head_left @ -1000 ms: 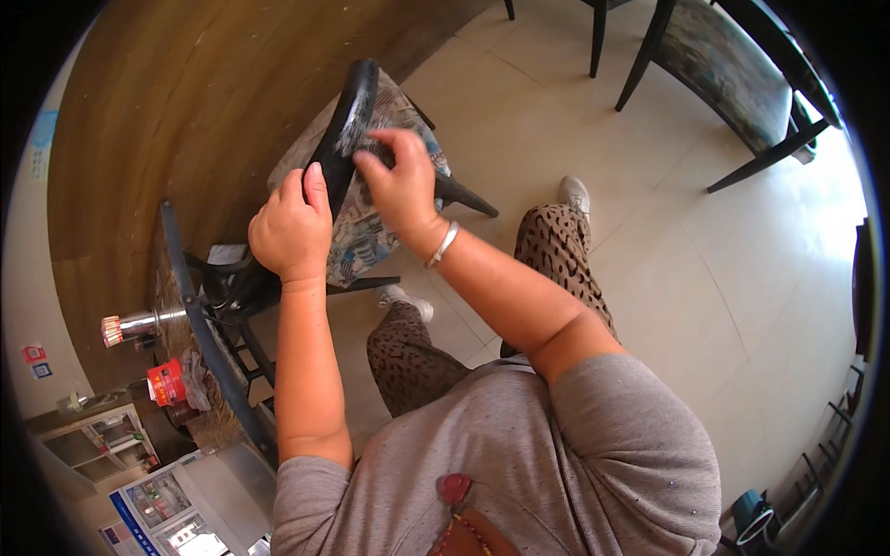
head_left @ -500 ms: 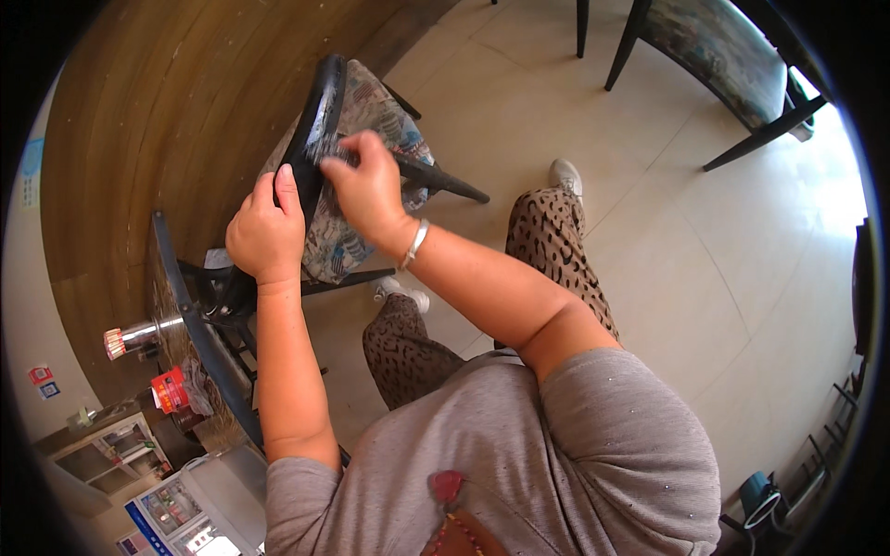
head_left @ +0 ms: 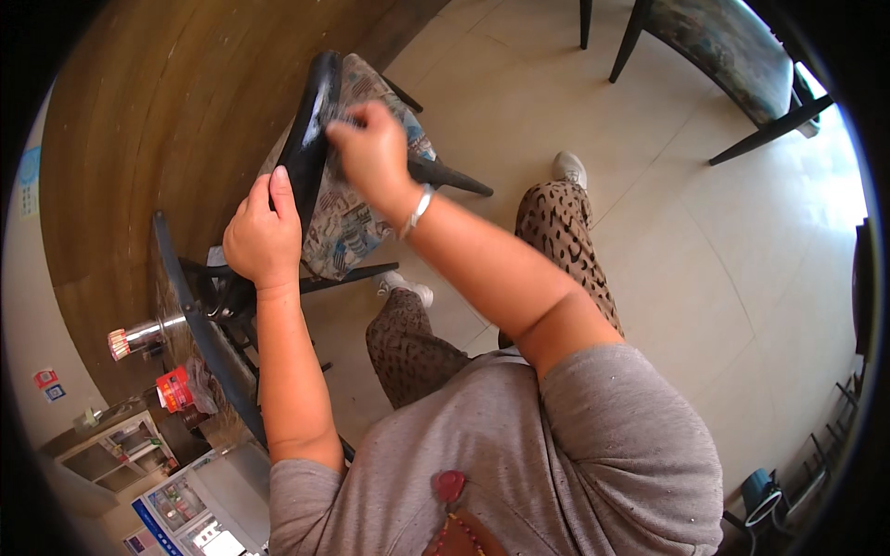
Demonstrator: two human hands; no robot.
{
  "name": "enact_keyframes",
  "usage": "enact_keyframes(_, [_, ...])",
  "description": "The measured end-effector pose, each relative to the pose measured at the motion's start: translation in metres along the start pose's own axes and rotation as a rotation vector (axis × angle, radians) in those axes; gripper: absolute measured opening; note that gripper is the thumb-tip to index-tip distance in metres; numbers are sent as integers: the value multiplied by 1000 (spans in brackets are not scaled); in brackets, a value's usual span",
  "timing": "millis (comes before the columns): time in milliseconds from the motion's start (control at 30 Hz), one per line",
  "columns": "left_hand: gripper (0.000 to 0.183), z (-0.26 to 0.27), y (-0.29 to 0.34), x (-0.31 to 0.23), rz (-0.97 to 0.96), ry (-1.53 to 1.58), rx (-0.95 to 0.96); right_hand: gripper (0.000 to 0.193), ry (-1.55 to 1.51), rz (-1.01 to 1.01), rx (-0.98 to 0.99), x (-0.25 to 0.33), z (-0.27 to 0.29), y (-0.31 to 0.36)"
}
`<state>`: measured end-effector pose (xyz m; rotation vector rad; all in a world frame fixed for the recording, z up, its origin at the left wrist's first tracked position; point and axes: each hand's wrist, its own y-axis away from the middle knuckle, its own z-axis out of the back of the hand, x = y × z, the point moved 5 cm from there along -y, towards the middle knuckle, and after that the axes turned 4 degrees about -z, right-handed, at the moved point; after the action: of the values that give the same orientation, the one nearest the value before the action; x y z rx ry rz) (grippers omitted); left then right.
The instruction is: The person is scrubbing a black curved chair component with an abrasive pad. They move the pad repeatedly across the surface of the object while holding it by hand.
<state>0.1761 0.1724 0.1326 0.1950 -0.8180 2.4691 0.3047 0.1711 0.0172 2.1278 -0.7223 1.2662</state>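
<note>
A chair with a glossy black curved backrest (head_left: 311, 116) and a patterned fabric seat (head_left: 345, 227) stands by the wooden panelling. My left hand (head_left: 262, 232) is wrapped round the near end of the backrest, thumb on top. Against the backrest's right side, higher up, my right hand (head_left: 375, 153) has its fingers closed on a greyish, wiry scouring pad (head_left: 345, 120). Motion blurs the pad, and the fingers cover most of it. Light glints off the black surface beside it.
A table edge (head_left: 190, 306) runs along the left, with a toothpick holder (head_left: 139, 335) and a red packet (head_left: 173, 389) on it. Another patterned chair (head_left: 718, 60) stands at the upper right. A blue cup-like container (head_left: 760, 496) is at the lower right.
My right hand has moved up along the backrest with the scouring pad. My left hand keeps its grip on the backrest, almost unmoved.
</note>
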Motion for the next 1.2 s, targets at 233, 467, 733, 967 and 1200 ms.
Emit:
enact_keyframes(233, [30,2,-1,2,-78,-56,-94,27,219,153,0,10,-7,9])
enact_keyframes(467, [29,-1,0,0,-99,-30,-137,32,157,12,-86,20,2,-36])
enact_keyframes(733, [28,-2,3,4,-92,-47,-123,27,168,175,73,8,-6,50])
enact_keyframes(967, [28,2,-1,-5,-93,-12,-146,31,174,17,-50,20,1,-44])
enact_keyframes(1200, [27,0,2,1,-90,-21,-130,28,167,129,47,4,-6,38])
